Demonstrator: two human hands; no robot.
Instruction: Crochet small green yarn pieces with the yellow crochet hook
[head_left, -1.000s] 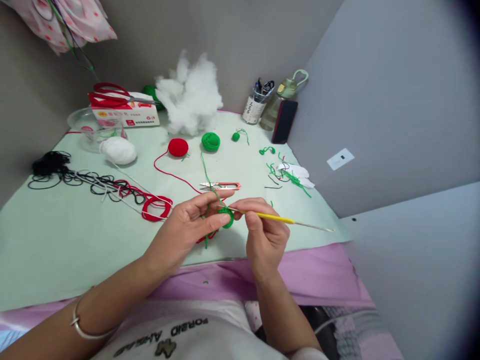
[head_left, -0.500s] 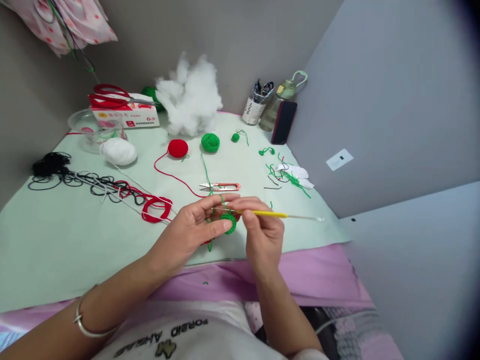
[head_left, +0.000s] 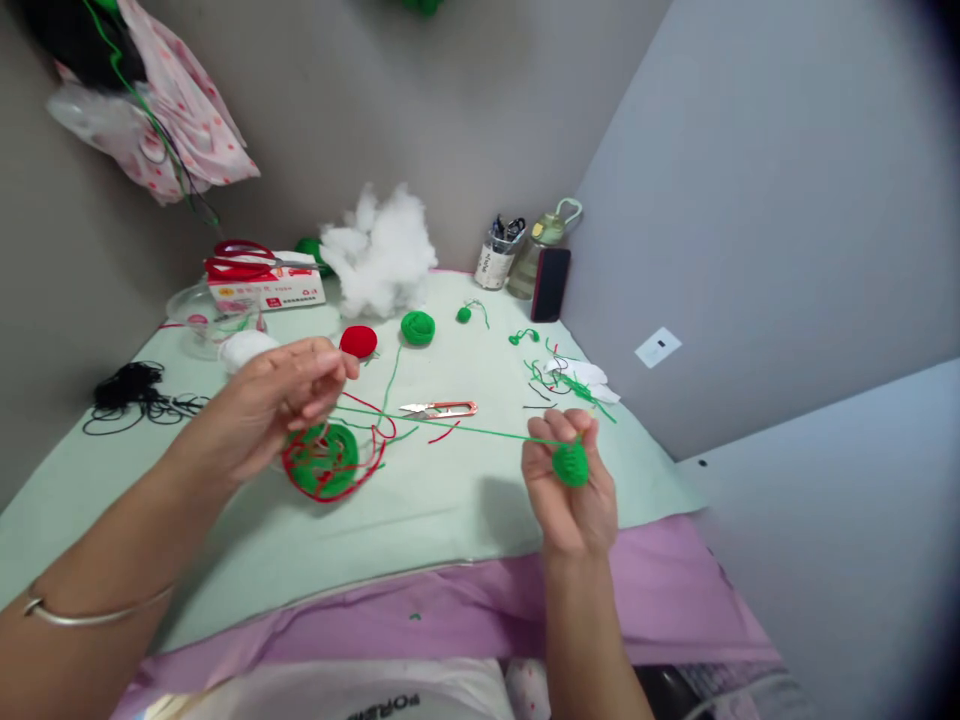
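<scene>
My right hand (head_left: 570,510) is raised above the table's front, its fingers closed on a small green crocheted piece (head_left: 571,465) that bulges out below the fingertips. From that piece a green yarn strand (head_left: 472,428) stretches taut leftward to my left hand (head_left: 274,400). The left fingers are curled together around the strand's far end. Below the left hand lies a round green crocheted piece (head_left: 341,455) with red yarn looped over it. Orange-handled thread snips (head_left: 450,409) rest behind the strand. The yellow crochet hook does not show now.
At the back stand a red yarn ball (head_left: 358,342), a green yarn ball (head_left: 418,328), white stuffing (head_left: 382,255), a box (head_left: 266,285) under red scissors (head_left: 244,260), a pen cup (head_left: 495,260), a bottle and a phone (head_left: 551,285). Yarn scraps (head_left: 574,380) lie right, black yarn (head_left: 127,390) left.
My hands have moved apart, left hand leftward and right hand rightward, drawing the green yarn straight between them. The yellow hook has gone from sight. The view has tilted upward.
</scene>
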